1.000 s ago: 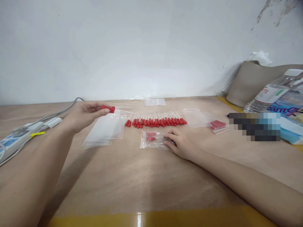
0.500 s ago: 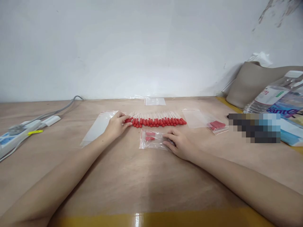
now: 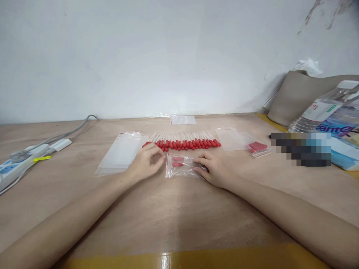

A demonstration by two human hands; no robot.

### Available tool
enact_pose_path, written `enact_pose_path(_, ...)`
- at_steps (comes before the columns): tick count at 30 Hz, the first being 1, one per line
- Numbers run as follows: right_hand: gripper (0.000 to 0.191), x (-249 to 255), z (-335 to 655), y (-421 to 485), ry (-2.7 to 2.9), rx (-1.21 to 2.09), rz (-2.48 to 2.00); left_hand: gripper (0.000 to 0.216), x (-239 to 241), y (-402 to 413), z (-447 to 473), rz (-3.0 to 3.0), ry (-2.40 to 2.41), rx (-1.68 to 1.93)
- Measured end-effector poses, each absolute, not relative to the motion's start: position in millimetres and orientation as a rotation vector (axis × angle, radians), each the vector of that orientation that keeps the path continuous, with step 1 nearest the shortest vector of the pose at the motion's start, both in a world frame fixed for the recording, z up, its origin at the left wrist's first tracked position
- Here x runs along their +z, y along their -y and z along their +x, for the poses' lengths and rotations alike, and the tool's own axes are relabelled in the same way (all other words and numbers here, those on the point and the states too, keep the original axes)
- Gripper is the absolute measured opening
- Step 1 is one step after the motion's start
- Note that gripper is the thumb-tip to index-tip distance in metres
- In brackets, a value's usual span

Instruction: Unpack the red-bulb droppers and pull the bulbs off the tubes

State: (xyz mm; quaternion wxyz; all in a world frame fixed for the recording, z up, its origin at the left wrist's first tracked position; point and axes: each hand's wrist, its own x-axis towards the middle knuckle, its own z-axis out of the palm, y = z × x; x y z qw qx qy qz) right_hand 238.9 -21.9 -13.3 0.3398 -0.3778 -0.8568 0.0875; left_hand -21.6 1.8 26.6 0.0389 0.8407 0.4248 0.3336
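left hand (image 3: pixel 145 163) was loosely curled, tips apart, by the red-tipped sticks (image 3: pixel 190 144); right hand (image 3: pixel 215 171) lay on the clear bag (image 3: pixel 183 170) in front of them. pinching? couldn't tell. steadying it lightly seemed best.

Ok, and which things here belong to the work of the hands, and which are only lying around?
Seemingly in the work:
clear bag with red pieces, touched by right hand
red-tipped sticks, nearest the left hand
flat bags at left

Apparently just lying around:
power strip
grey cable
plastic bottle
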Motion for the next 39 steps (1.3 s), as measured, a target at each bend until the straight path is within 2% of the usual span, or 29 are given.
enact_pose_path(6, 0.022, -9, 243, 19, 2.254, 0.321, -0.961, 0.026, 8, 13, -4, 2.342, -1.187, 0.834)
enact_pose_path(14, 0.018, -7, 243, 18, 2.288, 0.404, -0.964, 0.04, 16, 15, -1, 2.392, -1.116, 0.652)
enact_pose_path(20, 0.017, -8, 242, 19, 2.283, 0.405, -0.936, 0.011, 14, 21, 4, 2.659, -1.108, 0.562)
enact_pose_path(27, 0.018, -7, 241, 21, 2.272, 0.388, -0.934, 0.015, 10, 20, 0, 2.835, -1.023, 0.541)
enact_pose_path(33, 0.02, -5, 243, 21, 2.289, 0.35, -0.94, 0.01, 16, 23, -2, 2.659, -1.065, 0.604)
enact_pose_path(39, 0.021, -6, 244, 19, 2.255, 0.281, -0.968, 0.026, 53, -4, -46, 2.114, -1.038, 0.655)
